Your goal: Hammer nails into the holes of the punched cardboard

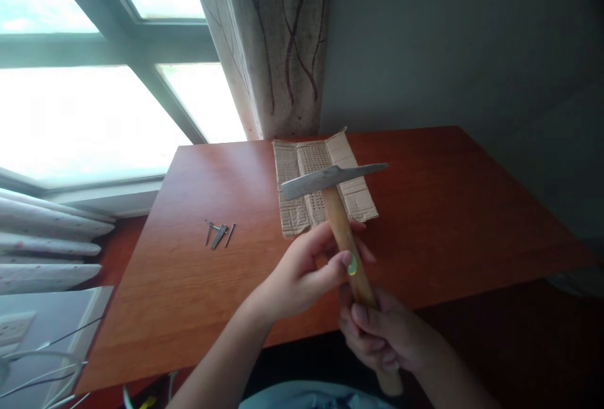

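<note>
A hammer (333, 180) with a grey metal head and a pale wooden handle is held up above the near edge of a reddish wooden table (448, 220). My left hand (306, 270) pinches the handle just below the head. My right hand (384, 336) is wrapped round the lower part of the handle. Behind the hammer head a piece of flattened cardboard (361, 198) with rows of small holes lies on the table. Several loose nails (219, 234) lie to the left of it.
A patterned curtain (278, 44) hangs at the table's far edge beside a bright window (85, 113). A grey wall stands behind. At the lower left are a white socket (16, 327) and thin cables (51, 358).
</note>
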`<state>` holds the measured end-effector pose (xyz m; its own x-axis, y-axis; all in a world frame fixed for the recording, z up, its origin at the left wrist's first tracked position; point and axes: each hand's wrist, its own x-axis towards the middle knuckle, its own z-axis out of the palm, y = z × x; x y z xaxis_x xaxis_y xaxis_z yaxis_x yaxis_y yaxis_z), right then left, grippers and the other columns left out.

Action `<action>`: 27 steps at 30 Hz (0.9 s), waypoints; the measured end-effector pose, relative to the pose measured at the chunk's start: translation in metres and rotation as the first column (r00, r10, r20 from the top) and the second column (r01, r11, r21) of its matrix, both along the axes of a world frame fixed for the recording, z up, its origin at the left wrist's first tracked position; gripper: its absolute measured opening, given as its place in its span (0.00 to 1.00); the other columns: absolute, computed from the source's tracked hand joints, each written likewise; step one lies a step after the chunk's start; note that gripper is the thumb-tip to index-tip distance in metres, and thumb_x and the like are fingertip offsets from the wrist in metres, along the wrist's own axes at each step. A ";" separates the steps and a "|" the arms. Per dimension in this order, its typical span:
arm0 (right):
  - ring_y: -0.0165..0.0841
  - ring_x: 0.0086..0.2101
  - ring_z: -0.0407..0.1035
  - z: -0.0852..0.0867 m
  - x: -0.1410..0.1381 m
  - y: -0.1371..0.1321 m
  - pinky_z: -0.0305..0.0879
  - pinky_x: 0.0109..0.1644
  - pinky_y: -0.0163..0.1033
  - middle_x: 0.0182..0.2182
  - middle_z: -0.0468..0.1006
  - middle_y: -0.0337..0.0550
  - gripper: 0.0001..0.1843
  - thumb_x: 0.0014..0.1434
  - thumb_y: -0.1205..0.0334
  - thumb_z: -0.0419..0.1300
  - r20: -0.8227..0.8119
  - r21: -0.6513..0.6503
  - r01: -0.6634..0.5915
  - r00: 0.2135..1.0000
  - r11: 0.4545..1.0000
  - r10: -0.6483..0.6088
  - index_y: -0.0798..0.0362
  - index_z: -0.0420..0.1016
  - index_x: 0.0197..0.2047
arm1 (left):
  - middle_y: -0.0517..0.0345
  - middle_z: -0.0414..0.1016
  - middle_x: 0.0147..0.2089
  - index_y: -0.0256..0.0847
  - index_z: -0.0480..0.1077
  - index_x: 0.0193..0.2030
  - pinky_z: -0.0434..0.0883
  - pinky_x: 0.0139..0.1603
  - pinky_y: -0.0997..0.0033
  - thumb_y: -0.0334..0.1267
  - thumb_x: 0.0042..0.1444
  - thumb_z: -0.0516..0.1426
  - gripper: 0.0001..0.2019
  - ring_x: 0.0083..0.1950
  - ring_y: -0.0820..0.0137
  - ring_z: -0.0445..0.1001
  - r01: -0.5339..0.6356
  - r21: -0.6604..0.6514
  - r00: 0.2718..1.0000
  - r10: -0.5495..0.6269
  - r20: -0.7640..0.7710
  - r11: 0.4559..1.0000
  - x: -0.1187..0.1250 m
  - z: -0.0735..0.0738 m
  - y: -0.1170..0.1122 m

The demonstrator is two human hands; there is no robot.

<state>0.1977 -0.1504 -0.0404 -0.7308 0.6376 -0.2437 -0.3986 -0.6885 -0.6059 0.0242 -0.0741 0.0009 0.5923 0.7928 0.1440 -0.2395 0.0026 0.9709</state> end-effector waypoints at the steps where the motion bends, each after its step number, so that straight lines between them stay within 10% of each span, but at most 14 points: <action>1: 0.17 0.13 0.42 0.000 0.005 -0.001 0.43 0.13 0.23 0.17 0.55 0.23 0.21 0.63 0.44 0.65 0.047 0.002 0.059 0.997 0.998 -0.059 0.50 0.62 0.35 | 0.46 0.81 0.49 0.39 0.70 0.61 0.76 0.43 0.67 0.41 0.69 0.57 0.16 0.44 0.65 0.79 -0.019 0.046 0.998 0.022 -0.063 0.999 0.000 0.002 0.001; 5: 0.19 0.14 0.40 0.003 0.029 0.007 0.40 0.14 0.26 0.17 0.50 0.24 0.23 0.66 0.44 0.62 0.093 0.228 0.305 0.939 0.925 -0.332 0.49 0.58 0.30 | 0.49 0.81 0.51 0.41 0.74 0.58 0.75 0.43 0.70 0.37 0.67 0.59 0.14 0.47 0.66 0.78 -0.053 0.233 0.968 0.108 -0.227 0.971 -0.005 0.009 0.002; 10: 0.25 0.17 0.49 0.014 0.070 0.053 0.47 0.18 0.33 0.16 0.51 0.31 0.30 0.67 0.45 0.59 0.051 0.632 0.491 0.746 0.600 -0.664 0.50 0.54 0.20 | 0.52 0.82 0.44 0.41 0.76 0.53 0.74 0.41 0.71 0.36 0.68 0.58 0.10 0.42 0.68 0.79 -0.058 0.250 0.939 0.139 -0.316 0.966 -0.023 -0.001 -0.005; 17: 0.23 0.14 0.44 0.002 0.084 0.107 0.41 0.17 0.34 0.14 0.48 0.29 0.32 0.68 0.47 0.59 0.047 0.636 0.705 0.373 0.316 -0.927 0.50 0.50 0.19 | 0.52 0.82 0.40 0.40 0.78 0.50 0.75 0.38 0.73 0.37 0.67 0.59 0.09 0.39 0.69 0.78 -0.311 0.265 0.858 0.389 -0.335 0.913 -0.071 -0.021 -0.005; 21: 0.23 0.13 0.46 -0.011 0.076 0.125 0.40 0.17 0.35 0.13 0.50 0.29 0.33 0.65 0.47 0.62 0.041 0.664 0.707 0.294 0.246 -0.955 0.49 0.49 0.18 | 0.51 0.82 0.39 0.38 0.78 0.47 0.74 0.35 0.72 0.43 0.64 0.61 0.11 0.36 0.67 0.78 -0.523 0.316 0.666 0.611 -0.428 0.792 -0.104 -0.026 -0.006; 27: 0.23 0.14 0.47 -0.022 0.067 0.136 0.38 0.17 0.36 0.12 0.50 0.30 0.34 0.64 0.46 0.64 0.050 0.712 0.673 0.238 0.202 -0.970 0.50 0.50 0.16 | 0.55 0.81 0.38 0.42 0.79 0.47 0.70 0.34 0.71 0.50 0.60 0.58 0.16 0.32 0.68 0.76 -0.473 0.626 0.109 0.746 -0.657 0.620 -0.163 -0.038 -0.002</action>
<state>0.2651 -0.0141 -0.0628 0.4254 0.8709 0.2462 -0.1338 0.3296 -0.9346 -0.1385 -0.0758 -0.0368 -0.1844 0.9684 0.1681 0.8218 0.0581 0.5669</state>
